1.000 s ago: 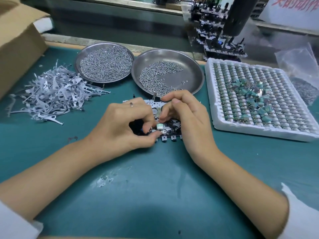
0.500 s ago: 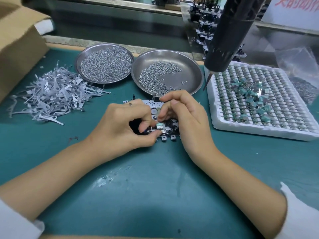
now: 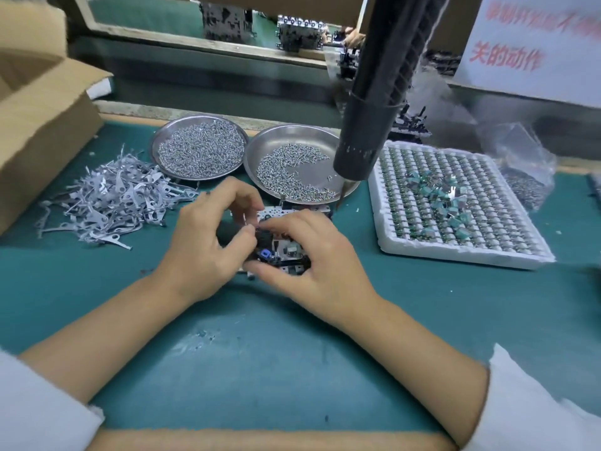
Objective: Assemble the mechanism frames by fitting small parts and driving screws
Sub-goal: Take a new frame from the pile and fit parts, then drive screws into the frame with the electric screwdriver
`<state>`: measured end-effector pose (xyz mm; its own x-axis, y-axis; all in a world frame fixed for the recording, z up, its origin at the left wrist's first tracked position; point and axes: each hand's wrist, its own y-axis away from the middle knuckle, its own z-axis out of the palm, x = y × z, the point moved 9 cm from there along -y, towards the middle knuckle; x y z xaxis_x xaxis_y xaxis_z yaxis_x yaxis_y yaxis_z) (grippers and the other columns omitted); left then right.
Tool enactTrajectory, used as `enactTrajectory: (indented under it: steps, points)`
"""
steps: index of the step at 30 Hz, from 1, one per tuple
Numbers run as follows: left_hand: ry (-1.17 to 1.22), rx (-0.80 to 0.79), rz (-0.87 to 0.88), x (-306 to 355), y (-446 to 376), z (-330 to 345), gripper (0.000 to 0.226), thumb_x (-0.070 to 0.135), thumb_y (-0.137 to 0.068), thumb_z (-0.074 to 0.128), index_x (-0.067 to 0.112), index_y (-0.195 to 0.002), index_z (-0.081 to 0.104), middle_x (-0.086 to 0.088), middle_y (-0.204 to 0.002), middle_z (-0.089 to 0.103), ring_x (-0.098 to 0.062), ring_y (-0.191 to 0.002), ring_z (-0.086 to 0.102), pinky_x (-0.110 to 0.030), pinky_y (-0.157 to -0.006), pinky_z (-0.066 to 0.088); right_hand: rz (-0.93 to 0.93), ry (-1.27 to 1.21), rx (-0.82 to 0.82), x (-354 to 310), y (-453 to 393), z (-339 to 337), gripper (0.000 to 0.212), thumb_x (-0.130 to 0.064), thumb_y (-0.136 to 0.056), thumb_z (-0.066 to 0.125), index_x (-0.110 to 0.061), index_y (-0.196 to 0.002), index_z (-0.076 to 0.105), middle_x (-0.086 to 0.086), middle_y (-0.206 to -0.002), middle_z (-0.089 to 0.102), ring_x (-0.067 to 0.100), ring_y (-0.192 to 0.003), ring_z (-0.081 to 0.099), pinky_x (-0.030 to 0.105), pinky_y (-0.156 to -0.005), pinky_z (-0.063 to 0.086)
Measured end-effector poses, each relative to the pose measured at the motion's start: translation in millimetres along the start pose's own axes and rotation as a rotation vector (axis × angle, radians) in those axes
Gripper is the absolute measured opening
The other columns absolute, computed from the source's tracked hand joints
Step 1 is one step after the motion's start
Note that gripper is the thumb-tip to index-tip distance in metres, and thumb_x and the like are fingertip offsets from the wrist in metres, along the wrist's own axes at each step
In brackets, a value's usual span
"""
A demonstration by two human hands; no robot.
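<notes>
Both my left hand (image 3: 201,252) and right hand (image 3: 312,268) pinch the mechanism frame (image 3: 286,252) between them, still fitting small parts; screws (image 3: 292,172) just beyond, screwdriver (image 3: 367,125) hanging untouched, so driving remains.

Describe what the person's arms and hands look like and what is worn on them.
Both forearms are bare. A white sleeve covers each upper arm: the left sleeve ends near the elbow, and the right sleeve does likewise with a slightly ragged-looking cuff edge. The left hand and right hand wear no gloves. No watch or bracelet shows on either wrist; whether a ring is worn cannot be told.
</notes>
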<state>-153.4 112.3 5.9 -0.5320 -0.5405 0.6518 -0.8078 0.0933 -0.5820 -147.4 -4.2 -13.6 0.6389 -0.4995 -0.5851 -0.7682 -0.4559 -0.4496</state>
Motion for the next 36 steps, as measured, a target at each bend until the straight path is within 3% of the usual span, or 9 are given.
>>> enactTrajectory:
  steps: [3,7,14,19,23,26,31,36]
  points:
    - [0.062,0.062,-0.008,-2,0,-7,0.021,0.022,-0.076,0.043,0.013,-0.091,0.054,0.004,-0.078,0.058,-0.019,-0.073,0.054,-0.044,-0.073,0.046,-0.090,0.343,-0.103,-11,3,15,0.048,-0.052,-0.078,0.070,-0.018,-0.113,0.070,0.004,-0.108,0.064,0.026,-0.101,0.055,0.040,-0.086,0.044]
    - [0.016,0.063,-0.002,-3,2,-5,0.019,0.027,-0.084,0.044,0.017,-0.093,0.056,0.006,-0.081,0.060,-0.025,-0.076,0.057,-0.053,-0.077,0.045,-0.132,0.491,-0.112,-23,11,14,0.038,-0.042,-0.086,0.065,-0.012,-0.109,0.068,0.007,-0.110,0.063,0.030,-0.097,0.055,0.042,-0.080,0.044]
    - [-0.139,0.131,0.124,19,7,-5,0.029,0.023,-0.088,0.045,0.002,-0.082,0.064,-0.001,-0.070,0.059,-0.011,-0.071,0.046,-0.031,-0.078,0.035,-0.178,0.476,-0.117,-34,60,-18,0.025,-0.026,-0.079,0.066,-0.006,-0.095,0.064,0.008,-0.097,0.060,0.029,-0.087,0.056,0.038,-0.074,0.046]
    - [-0.150,0.091,0.232,46,15,12,0.028,0.022,-0.087,0.048,0.002,-0.078,0.066,0.009,-0.070,0.051,-0.008,-0.071,0.043,-0.020,-0.083,0.031,-0.147,0.520,-0.140,-21,107,-55,0.026,-0.022,-0.076,0.066,-0.007,-0.098,0.064,0.007,-0.104,0.060,0.026,-0.093,0.057,0.036,-0.082,0.046]
    - [-0.107,0.033,0.338,72,24,35,0.026,0.020,-0.088,0.049,0.002,-0.078,0.066,0.005,-0.067,0.055,-0.009,-0.067,0.046,-0.030,-0.076,0.037,-0.104,0.488,-0.091,-20,129,-68,0.032,-0.030,-0.071,0.066,-0.010,-0.096,0.063,0.006,-0.102,0.057,0.024,-0.092,0.054,0.037,-0.082,0.045]
    - [-0.074,-0.004,0.389,86,28,51,0.024,0.019,-0.089,0.050,0.003,-0.080,0.067,0.002,-0.067,0.056,-0.012,-0.065,0.048,-0.036,-0.073,0.038,-0.128,0.516,-0.060,-21,129,-68,0.033,-0.041,-0.081,0.066,-0.012,-0.096,0.064,0.004,-0.100,0.059,0.023,-0.091,0.055,0.038,-0.080,0.046]
    - [-0.059,-0.020,0.393,93,28,64,0.024,0.020,-0.090,0.051,0.005,-0.082,0.067,0.002,-0.067,0.056,-0.013,-0.066,0.049,-0.038,-0.072,0.039,-0.184,0.508,-0.006,-26,133,-71,0.034,-0.039,-0.091,0.060,-0.006,-0.094,0.067,0.005,-0.095,0.061,0.022,-0.089,0.055,0.036,-0.079,0.046]
    - [-0.027,0.028,0.370,89,29,60,0.024,0.019,-0.091,0.049,0.005,-0.083,0.066,0.004,-0.080,0.063,-0.013,-0.071,0.054,-0.041,-0.075,0.042,0.021,0.255,0.069,-17,140,-99,0.035,-0.037,-0.091,0.058,-0.005,-0.102,0.064,0.003,-0.103,0.058,0.014,-0.099,0.053,0.021,-0.091,0.041]
